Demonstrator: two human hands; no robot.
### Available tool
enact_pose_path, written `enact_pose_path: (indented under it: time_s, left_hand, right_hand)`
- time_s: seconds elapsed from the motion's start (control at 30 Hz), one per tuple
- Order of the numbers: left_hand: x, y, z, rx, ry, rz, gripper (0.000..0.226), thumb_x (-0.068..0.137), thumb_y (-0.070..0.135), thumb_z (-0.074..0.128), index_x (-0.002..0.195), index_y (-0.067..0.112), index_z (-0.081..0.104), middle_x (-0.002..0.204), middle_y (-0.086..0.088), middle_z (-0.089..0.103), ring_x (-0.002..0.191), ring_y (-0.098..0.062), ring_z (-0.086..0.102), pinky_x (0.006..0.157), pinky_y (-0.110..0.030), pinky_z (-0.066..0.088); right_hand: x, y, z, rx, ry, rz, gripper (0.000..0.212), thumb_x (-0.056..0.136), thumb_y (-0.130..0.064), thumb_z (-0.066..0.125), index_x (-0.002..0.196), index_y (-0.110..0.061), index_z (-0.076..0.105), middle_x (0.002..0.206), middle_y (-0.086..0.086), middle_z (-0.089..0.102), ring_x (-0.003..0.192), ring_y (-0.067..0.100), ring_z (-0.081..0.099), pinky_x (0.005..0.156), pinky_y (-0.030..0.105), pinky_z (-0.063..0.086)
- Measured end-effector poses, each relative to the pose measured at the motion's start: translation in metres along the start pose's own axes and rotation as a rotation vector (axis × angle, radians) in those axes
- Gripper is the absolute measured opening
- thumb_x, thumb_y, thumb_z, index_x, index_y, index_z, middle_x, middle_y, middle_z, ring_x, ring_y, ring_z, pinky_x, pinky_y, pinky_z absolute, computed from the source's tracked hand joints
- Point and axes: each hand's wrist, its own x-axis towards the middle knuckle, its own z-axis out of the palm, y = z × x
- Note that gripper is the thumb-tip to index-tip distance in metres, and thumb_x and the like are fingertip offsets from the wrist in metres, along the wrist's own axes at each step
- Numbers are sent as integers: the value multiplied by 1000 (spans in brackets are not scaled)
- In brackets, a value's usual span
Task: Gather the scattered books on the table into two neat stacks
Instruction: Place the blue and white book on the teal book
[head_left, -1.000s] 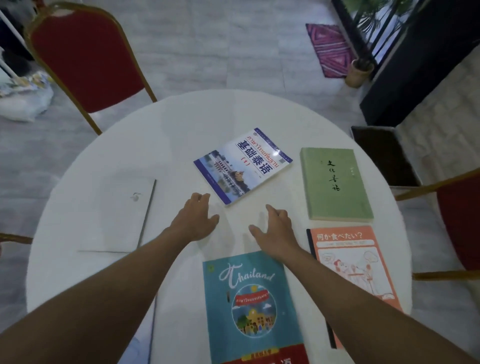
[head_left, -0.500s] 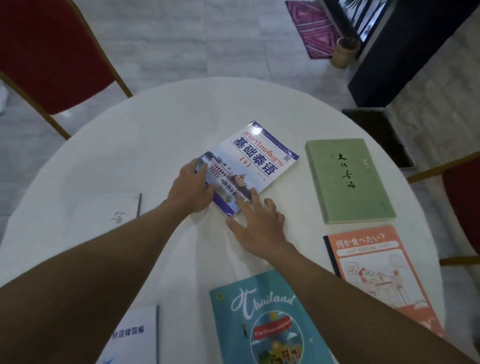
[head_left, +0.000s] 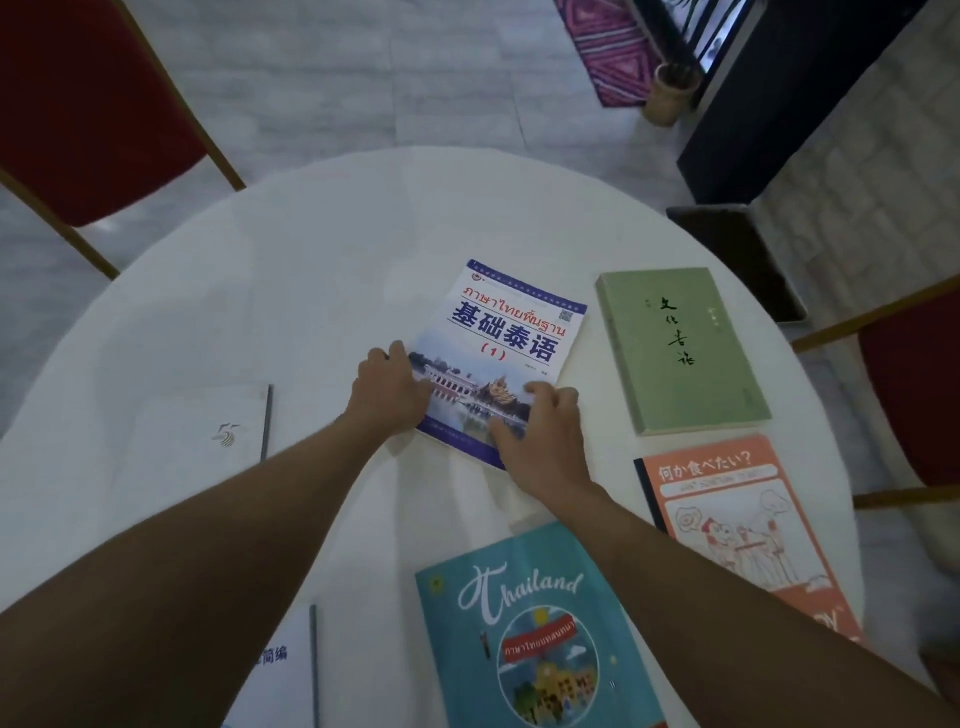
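White-and-blue textbook (head_left: 506, 353) lies gripped at its near corners by left hand (head_left: 390, 391) and right hand (head_left: 540, 435) fingers.

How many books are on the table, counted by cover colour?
White and blue book, under both hands: 1
Green book: 1
Orange book: 1
Teal book: 1
Plain white books: 2
Total: 6

Teal book (head_left: 540, 639) reads "Thailand"; white book (head_left: 197, 431) shows "55".
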Motion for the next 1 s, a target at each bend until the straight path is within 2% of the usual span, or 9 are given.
enact_pose_path:
  time_s: [0.07,0.13,0.27,0.37,0.43,0.57,0.7,0.87,1.0]
  left_hand:
    - [-2,3,-1,-155,-78,-79,47,92,26,58,134,9,44,132,-18,47,118,-36,54,99,-45,50]
    - [-6,7,-7,-389,-126,-161,40,89,11,60,127,11,46,122,-12,53,107,-30,61,90,-41,57]
    - [-18,18,-24,-644,-192,-178,35,88,1,58,115,16,42,95,-2,58,82,-17,64,69,-32,60]
    - [-39,22,-33,-803,-187,-179,36,89,5,61,118,18,43,94,-3,61,80,-16,66,58,-26,57]
    - [-55,22,-38,-876,-204,-162,40,89,6,63,122,17,43,100,-8,64,84,-21,69,63,-30,60]
    - [-93,23,-48,-949,-242,-106,47,85,3,62,126,17,43,104,-15,69,84,-29,72,76,-41,63]
    - [-135,20,-53,-1036,-275,-123,48,87,4,60,128,19,40,108,-20,69,97,-36,71,88,-51,59]
    - [-185,16,-48,-1039,-224,-125,53,84,3,59,127,25,37,106,-16,69,88,-31,72,79,-45,62]
    - [-223,17,-23,-857,-243,-174,51,84,3,63,121,20,32,108,-9,65,88,-19,71,61,-27,61]
  right_hand:
    - [-1,1,0,160,-17,109,69,89,-34,72,145,-20,33,135,3,30,116,15,46,65,6,37]
    - [0,2,-1,235,-33,164,77,88,-32,74,148,-21,29,136,3,29,107,10,47,67,10,45]
    - [2,-1,-11,355,-3,277,63,87,-39,74,137,-19,41,132,6,42,89,7,57,51,11,47]
    - [-5,0,-18,422,-89,362,65,88,-58,63,132,-16,43,130,10,54,104,23,64,64,33,60]
    - [-12,-2,-23,442,-151,395,74,89,-64,55,139,-12,39,127,5,56,105,22,60,77,37,56]
    - [-22,-9,-37,735,-308,478,61,93,-54,57,133,-8,56,121,9,69,106,26,66,95,46,55]
    - [-48,-4,-54,972,-439,546,41,88,-40,72,114,-8,70,111,17,75,101,35,70,99,53,53]
    - [-80,7,-73,1024,-480,534,39,84,-20,77,115,2,66,114,22,72,106,40,68,98,57,52]
    - [-107,27,-80,878,-397,471,37,82,-6,78,116,-4,64,107,17,76,92,34,75,77,50,62]
